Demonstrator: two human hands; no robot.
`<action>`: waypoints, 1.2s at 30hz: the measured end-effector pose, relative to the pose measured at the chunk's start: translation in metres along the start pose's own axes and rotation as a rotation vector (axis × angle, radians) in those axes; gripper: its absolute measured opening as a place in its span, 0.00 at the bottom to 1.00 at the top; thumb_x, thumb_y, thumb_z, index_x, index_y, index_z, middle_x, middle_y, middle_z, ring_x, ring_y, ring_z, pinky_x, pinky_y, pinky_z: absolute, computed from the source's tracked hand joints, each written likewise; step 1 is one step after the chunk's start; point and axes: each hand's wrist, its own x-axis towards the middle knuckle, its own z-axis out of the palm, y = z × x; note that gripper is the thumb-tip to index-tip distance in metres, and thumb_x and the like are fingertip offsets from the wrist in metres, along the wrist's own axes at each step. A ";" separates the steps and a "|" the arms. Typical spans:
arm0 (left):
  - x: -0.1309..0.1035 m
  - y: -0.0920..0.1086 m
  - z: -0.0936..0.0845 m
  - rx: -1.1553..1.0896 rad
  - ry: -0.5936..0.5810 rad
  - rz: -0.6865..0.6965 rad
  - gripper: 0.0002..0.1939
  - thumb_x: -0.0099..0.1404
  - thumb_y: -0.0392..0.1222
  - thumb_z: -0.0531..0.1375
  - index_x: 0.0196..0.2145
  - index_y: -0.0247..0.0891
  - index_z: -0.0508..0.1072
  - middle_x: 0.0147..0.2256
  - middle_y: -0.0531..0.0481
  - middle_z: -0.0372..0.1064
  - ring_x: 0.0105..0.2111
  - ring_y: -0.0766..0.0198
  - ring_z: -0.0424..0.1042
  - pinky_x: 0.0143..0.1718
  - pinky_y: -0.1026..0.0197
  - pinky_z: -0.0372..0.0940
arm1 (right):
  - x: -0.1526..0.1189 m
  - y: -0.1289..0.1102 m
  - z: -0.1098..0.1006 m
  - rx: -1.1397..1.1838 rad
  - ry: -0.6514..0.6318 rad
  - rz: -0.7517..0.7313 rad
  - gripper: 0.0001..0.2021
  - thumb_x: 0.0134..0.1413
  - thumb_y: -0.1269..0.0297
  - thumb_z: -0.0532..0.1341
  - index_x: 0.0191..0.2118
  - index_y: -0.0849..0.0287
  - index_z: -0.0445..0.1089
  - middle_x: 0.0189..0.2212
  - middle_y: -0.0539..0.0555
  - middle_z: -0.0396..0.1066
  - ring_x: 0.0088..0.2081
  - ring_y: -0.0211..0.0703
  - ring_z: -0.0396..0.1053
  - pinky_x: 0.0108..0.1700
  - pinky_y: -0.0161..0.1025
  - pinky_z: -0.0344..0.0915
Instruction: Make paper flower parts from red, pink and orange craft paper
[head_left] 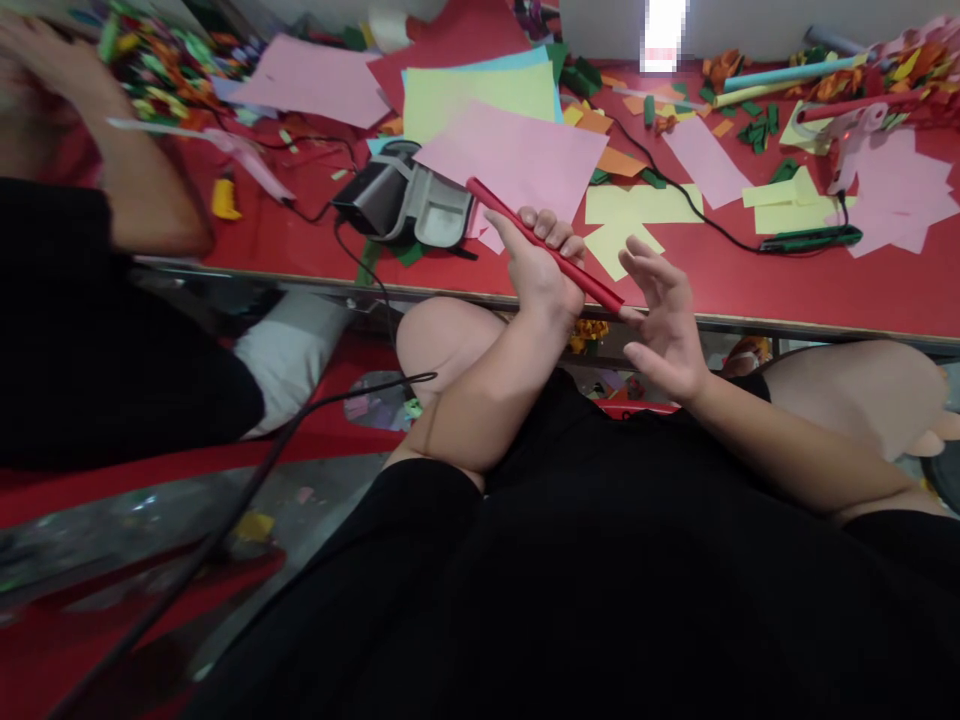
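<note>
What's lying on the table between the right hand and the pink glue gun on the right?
In the head camera's view, a black cord and some yellow paper lie between the right hand and that glue gun.

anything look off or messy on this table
Nothing looks spilled or broken. The pink glue gun at the right looks risky, though: a small red light shows on it, among loose paper. The large pink sheet also sits askew over the yellow sheet.
</note>
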 end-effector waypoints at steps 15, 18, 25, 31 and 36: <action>0.000 0.002 -0.001 0.123 -0.106 -0.010 0.36 0.81 0.74 0.60 0.28 0.44 0.57 0.21 0.58 0.50 0.19 0.66 0.47 0.18 0.62 0.48 | 0.016 -0.026 -0.016 0.873 0.262 0.571 0.30 0.53 0.30 0.73 0.50 0.47 0.76 0.61 0.60 0.82 0.78 0.68 0.67 0.77 0.74 0.69; -0.004 0.000 0.001 0.134 -0.051 -0.016 0.35 0.85 0.72 0.55 0.28 0.44 0.56 0.22 0.59 0.48 0.19 0.67 0.46 0.18 0.65 0.49 | 0.017 -0.031 -0.015 0.831 0.302 0.559 0.30 0.55 0.30 0.72 0.53 0.46 0.75 0.66 0.58 0.79 0.80 0.67 0.64 0.77 0.73 0.69; 0.011 -0.009 -0.011 0.122 -0.058 0.025 0.36 0.82 0.72 0.59 0.28 0.44 0.55 0.22 0.62 0.45 0.18 0.70 0.46 0.18 0.66 0.50 | 0.012 -0.056 -0.011 0.288 0.082 0.248 0.36 0.52 0.40 0.82 0.63 0.42 0.75 0.82 0.55 0.60 0.87 0.71 0.47 0.78 0.68 0.68; 0.014 -0.005 -0.008 0.056 -0.008 0.022 0.34 0.84 0.72 0.56 0.29 0.44 0.57 0.21 0.61 0.47 0.17 0.69 0.46 0.17 0.66 0.48 | 0.009 -0.041 -0.004 0.259 0.050 0.229 0.37 0.50 0.39 0.82 0.63 0.41 0.76 0.82 0.55 0.60 0.87 0.72 0.47 0.81 0.71 0.64; 0.009 -0.004 -0.002 0.097 0.004 0.019 0.35 0.83 0.72 0.56 0.29 0.44 0.55 0.22 0.61 0.47 0.18 0.68 0.45 0.17 0.66 0.47 | 0.020 -0.024 -0.011 0.579 0.196 0.363 0.30 0.56 0.38 0.76 0.60 0.41 0.74 0.79 0.53 0.66 0.84 0.66 0.58 0.78 0.68 0.70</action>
